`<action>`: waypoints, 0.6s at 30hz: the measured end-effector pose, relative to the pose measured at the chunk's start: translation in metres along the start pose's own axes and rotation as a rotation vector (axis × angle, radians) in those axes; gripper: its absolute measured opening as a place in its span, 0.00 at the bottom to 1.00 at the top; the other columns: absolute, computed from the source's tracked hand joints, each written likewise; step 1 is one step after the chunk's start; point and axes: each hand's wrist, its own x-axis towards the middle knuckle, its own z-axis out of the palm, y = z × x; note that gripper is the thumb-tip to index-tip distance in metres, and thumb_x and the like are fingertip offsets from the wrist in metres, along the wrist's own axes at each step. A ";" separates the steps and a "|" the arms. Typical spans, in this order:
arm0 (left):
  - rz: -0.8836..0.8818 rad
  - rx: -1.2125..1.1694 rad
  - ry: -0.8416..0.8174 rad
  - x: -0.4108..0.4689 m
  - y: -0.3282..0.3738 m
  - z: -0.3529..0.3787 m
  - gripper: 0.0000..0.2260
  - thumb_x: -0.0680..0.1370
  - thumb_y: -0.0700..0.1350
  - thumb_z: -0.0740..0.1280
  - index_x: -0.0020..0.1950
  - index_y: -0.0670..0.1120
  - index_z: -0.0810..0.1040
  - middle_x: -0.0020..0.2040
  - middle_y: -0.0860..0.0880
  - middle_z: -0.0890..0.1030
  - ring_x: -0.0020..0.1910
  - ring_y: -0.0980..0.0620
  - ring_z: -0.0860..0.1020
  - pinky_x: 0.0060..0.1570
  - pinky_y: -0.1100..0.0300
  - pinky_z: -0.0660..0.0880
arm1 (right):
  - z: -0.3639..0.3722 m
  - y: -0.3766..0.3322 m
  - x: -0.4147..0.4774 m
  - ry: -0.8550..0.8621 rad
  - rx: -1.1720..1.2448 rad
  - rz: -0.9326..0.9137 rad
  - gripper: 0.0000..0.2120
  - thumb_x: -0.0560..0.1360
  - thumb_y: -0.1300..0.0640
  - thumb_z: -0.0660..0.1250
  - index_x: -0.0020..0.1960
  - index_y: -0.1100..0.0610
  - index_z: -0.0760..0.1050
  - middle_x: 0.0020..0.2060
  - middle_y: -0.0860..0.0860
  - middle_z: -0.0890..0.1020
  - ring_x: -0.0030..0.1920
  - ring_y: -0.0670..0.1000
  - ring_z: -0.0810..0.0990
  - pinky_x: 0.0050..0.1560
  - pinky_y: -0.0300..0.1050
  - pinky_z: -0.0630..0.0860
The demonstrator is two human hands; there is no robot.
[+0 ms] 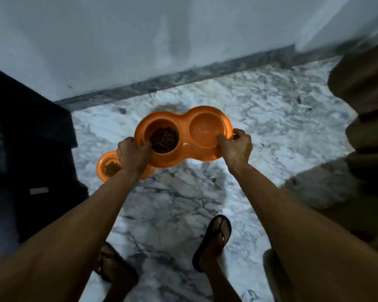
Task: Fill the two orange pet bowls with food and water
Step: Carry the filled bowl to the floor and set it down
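I hold an orange double pet bowl (pixel 184 152) above the marble floor, with both hands on its ends. My left hand (pixel 132 154) grips the left end and my right hand (pixel 237 147) grips the right end. Its left cup holds dark brown kibble (pixel 164 139). Its right cup (pixel 205 129) looks pale; I cannot tell whether it holds water. A second orange bowl (pixel 106 165) lies on the floor below my left wrist, with some kibble in it and partly hidden by my arm.
A dark box-like object (pixel 28 136) stands at the left by the white wall (pixel 140 40). Brown cushioned furniture (pixel 367 110) fills the right side. My sandalled feet (pixel 214 238) stand on the grey-veined marble floor (pixel 271 118).
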 end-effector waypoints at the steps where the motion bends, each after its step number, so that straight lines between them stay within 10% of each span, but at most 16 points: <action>1: -0.011 0.009 0.012 0.013 -0.014 0.025 0.14 0.73 0.46 0.70 0.41 0.34 0.78 0.37 0.36 0.78 0.41 0.38 0.79 0.37 0.55 0.67 | 0.013 0.019 0.020 -0.013 -0.013 0.001 0.31 0.65 0.46 0.71 0.65 0.56 0.75 0.56 0.57 0.79 0.54 0.59 0.80 0.55 0.56 0.79; 8: -0.114 -0.047 0.029 0.086 -0.103 0.179 0.15 0.72 0.50 0.71 0.43 0.36 0.80 0.44 0.35 0.82 0.50 0.37 0.80 0.39 0.51 0.67 | 0.094 0.146 0.134 -0.038 -0.081 0.019 0.23 0.68 0.52 0.72 0.61 0.58 0.76 0.55 0.56 0.79 0.52 0.56 0.79 0.54 0.53 0.78; 18: -0.207 -0.164 0.036 0.137 -0.169 0.276 0.17 0.74 0.43 0.72 0.31 0.47 0.66 0.29 0.50 0.67 0.38 0.50 0.70 0.36 0.56 0.66 | 0.159 0.231 0.202 -0.086 -0.132 0.015 0.16 0.63 0.48 0.70 0.48 0.55 0.76 0.51 0.58 0.80 0.48 0.57 0.81 0.46 0.49 0.78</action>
